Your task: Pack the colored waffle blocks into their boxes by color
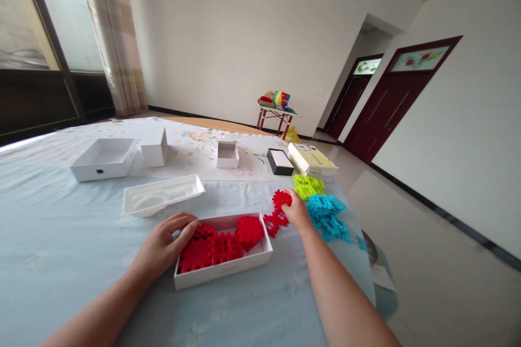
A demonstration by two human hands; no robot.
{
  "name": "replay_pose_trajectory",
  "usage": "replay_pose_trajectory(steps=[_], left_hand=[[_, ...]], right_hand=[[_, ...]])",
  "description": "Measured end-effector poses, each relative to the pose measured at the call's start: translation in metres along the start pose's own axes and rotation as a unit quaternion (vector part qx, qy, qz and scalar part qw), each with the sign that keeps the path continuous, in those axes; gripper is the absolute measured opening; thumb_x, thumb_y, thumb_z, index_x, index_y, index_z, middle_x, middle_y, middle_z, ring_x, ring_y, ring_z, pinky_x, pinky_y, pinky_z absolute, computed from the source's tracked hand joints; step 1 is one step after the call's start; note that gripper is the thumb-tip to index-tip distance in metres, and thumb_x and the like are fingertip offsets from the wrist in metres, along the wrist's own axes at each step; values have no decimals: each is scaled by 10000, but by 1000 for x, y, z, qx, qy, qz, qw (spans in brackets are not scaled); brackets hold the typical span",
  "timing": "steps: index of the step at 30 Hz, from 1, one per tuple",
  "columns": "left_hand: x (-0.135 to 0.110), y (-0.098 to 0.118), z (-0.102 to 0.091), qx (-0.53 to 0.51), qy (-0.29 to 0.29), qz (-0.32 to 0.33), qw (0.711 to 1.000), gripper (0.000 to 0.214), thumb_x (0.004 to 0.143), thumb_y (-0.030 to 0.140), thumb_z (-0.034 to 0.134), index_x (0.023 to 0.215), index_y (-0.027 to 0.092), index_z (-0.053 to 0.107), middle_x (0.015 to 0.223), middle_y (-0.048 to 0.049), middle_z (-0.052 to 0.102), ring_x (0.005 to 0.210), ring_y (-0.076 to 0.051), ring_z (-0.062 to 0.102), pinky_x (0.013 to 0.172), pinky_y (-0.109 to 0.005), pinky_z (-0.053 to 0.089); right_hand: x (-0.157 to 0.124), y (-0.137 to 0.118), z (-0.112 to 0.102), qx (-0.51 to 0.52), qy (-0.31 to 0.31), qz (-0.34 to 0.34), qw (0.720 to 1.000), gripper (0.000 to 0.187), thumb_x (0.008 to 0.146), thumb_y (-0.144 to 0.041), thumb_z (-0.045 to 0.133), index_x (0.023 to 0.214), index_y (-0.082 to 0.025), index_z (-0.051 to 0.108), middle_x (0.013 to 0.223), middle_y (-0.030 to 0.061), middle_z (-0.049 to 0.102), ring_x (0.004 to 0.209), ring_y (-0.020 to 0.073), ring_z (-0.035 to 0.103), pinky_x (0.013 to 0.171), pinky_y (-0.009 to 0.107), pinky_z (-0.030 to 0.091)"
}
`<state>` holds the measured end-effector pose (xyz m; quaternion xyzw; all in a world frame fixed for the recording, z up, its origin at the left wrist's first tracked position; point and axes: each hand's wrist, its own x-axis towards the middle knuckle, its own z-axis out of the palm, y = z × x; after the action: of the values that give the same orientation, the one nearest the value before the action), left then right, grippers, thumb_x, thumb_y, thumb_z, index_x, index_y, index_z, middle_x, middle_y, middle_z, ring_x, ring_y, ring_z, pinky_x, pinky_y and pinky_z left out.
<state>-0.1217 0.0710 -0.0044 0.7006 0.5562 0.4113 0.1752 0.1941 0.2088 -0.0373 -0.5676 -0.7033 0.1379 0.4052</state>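
A shallow white box (222, 270) lies in front of me with several red interlocking plastic pieces (226, 246) inside. My left hand (173, 238) is at its left end, fingers bent over the far corner and thumb along the wall, gripping the box. Beyond its right end, my right hand (299, 211) is closed on a red interlocking plastic piece (280, 199). More red pieces (272, 224) sit just below that hand; whether they are joined to the held one I cannot tell. To the right of this hand are a blue pile (328, 217) and a lime-green pile (309, 186) of similar pieces.
A white plastic tray (163, 195) lies beyond the box. Farther back are a large open white box (103, 160), an upright white box (153, 149), a small open box (227, 155), a black-edged box (280, 162) and a yellow-and-white box (311, 160). The table edge curves at right.
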Motion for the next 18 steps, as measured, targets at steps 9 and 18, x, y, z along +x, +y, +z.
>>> replay_pose_trajectory(steps=[9, 18], left_hand=[[1, 2, 0, 4, -3, 5, 1000, 291, 818, 400, 453, 780, 194, 655, 858, -30, 659, 810, -171, 606, 735, -221, 453], [0, -1, -2, 8, 12, 7, 1000, 277, 822, 392, 454, 805, 209, 660, 888, -19, 656, 835, -167, 602, 759, -221, 443]], right_hand=[[0, -1, -3, -22, 23, -8, 999, 438, 683, -120, 478, 1109, -185, 556, 1104, 76, 606, 1040, 211, 551, 934, 369, 417], [-5, -8, -10, -11, 4, -52, 999, 398, 726, -238, 531, 1118, -168, 554, 1116, 100, 599, 1062, 221, 538, 934, 382, 413]])
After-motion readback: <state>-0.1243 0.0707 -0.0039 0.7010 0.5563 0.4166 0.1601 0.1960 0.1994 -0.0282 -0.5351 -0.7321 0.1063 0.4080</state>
